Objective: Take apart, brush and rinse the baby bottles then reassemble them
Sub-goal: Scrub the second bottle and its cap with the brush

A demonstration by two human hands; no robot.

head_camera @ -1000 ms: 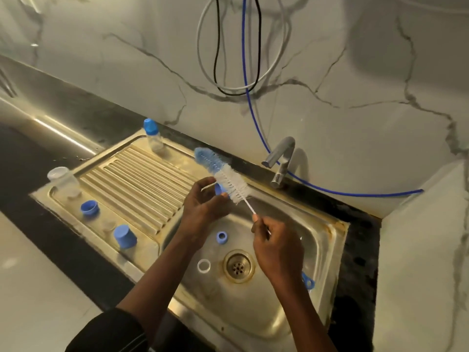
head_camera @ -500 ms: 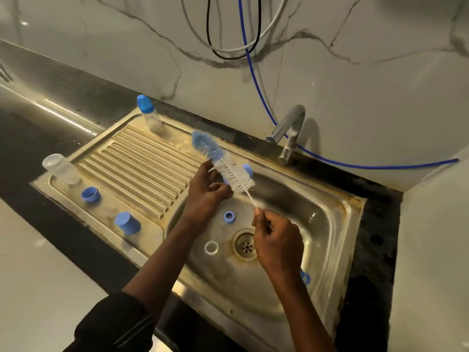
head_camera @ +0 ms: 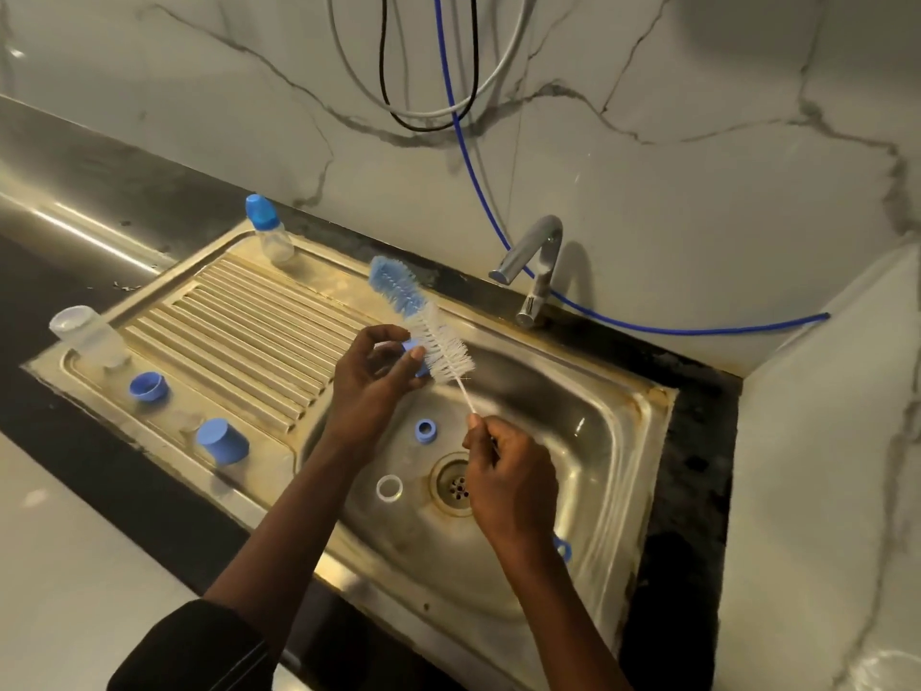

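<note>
**Brushing a small blue part over the sink**

While the left hand [head_camera: 371, 376] keeps a small blue part [head_camera: 413, 356] pinched between thumb and fingers, the bottle brush [head_camera: 423, 321] has slid so that its white bristles now press against that part, where half a second ago the part sat more behind the bristles. The blue tip of the brush points up and left over the ribbed drainboard [head_camera: 239, 331]. I judge this as scrubbing under way on one small piece, with most of the task still ahead.

The right hand [head_camera: 508, 476] is clenched around the thin wire handle, low and to the right of the bristles, above the drain [head_camera: 456, 486]. So the part lies up and left of that grip, touching the brush head, well apart from the right fingers.

A blue ring [head_camera: 426, 431] and a clear ring [head_camera: 389, 488] lie loose in the sink basin [head_camera: 608, 441]. On the drainboard's near edge sit a blue cap [head_camera: 223, 439], a blue collar [head_camera: 148, 386] and an open clear bottle [head_camera: 89, 336]; a capped bottle [head_camera: 269, 231] stands at the far corner. The tap [head_camera: 536, 266] shows no water running.
</note>
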